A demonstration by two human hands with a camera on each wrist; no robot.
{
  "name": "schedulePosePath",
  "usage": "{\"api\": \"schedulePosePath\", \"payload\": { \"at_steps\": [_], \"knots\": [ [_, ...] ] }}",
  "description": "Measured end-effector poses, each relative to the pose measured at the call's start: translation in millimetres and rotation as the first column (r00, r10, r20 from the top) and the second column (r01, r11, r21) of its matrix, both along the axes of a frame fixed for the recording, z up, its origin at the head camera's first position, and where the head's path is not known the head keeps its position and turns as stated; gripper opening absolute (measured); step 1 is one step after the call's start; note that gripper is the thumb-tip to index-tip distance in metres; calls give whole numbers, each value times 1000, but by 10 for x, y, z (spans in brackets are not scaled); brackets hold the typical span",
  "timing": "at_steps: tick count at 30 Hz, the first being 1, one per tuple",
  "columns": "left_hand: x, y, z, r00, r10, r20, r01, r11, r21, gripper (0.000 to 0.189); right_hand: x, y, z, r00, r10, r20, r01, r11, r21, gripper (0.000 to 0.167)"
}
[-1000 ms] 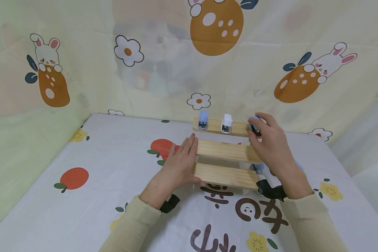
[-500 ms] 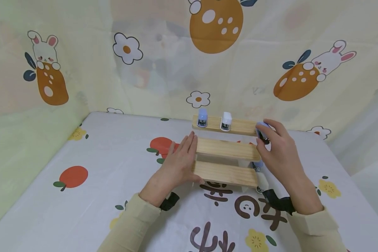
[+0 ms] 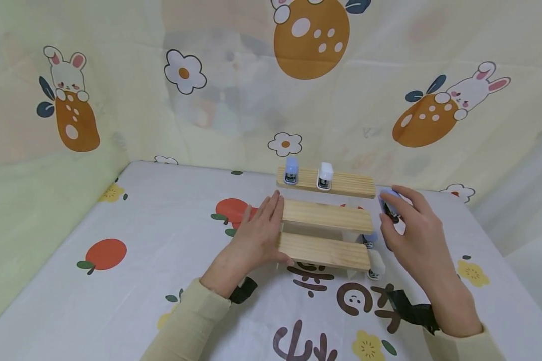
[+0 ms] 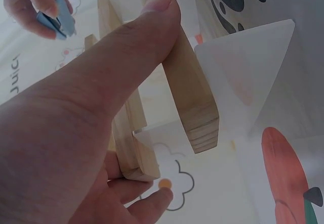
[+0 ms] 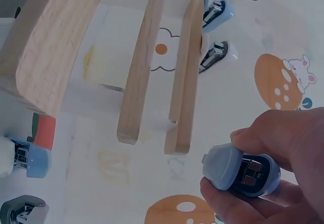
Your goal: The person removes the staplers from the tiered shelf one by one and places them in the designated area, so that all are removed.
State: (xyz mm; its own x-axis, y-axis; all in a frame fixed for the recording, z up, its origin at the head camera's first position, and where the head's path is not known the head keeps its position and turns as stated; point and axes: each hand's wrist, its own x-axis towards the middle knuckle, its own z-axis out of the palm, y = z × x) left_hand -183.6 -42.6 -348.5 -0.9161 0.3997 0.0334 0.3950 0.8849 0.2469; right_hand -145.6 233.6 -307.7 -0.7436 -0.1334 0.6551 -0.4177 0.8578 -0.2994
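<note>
Head view: where is the blue mini stapler [image 3: 391, 205], and how is it held?

— Pinched in the right hand [image 3: 415, 233], apart from the wooden tiered rack [image 3: 327, 215], just right of its top shelf [image 3: 350, 184]; the left hand [image 3: 255, 235], fingers extended, rests against the rack's left end.

— How is this best handled?

— Probably with the rack braced and the shelf ends avoided.

— Containers?

— None seen; the top shelf bears a white stapler [image 3: 325, 175] and a second blue one [image 3: 291, 170].
</note>
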Motion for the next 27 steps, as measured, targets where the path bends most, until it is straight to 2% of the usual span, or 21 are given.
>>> {"api": "schedulePosePath", "payload": {
  "at_steps": [9, 15, 23, 27],
  "knots": [
    [-12, 23, -6, 1000, -3, 7, 3, 1000, -4, 139, 93, 128, -66, 999, -34, 39, 34, 999, 5, 38],
    [-10, -12, 4, 1000, 5, 12, -5, 1000, 8, 139, 80, 244, -65, 992, -28, 125, 23, 999, 40, 38],
    [-18, -28, 13, 1000, 3, 20, -3, 1000, 10, 139, 62, 391, -104, 967, -39, 252, 23, 998, 66, 36],
    [-12, -10, -3, 1000, 2, 22, -2, 1000, 13, 139, 69, 452, -135, 942, -48, 331, 19, 996, 92, 32]
  ]
}}
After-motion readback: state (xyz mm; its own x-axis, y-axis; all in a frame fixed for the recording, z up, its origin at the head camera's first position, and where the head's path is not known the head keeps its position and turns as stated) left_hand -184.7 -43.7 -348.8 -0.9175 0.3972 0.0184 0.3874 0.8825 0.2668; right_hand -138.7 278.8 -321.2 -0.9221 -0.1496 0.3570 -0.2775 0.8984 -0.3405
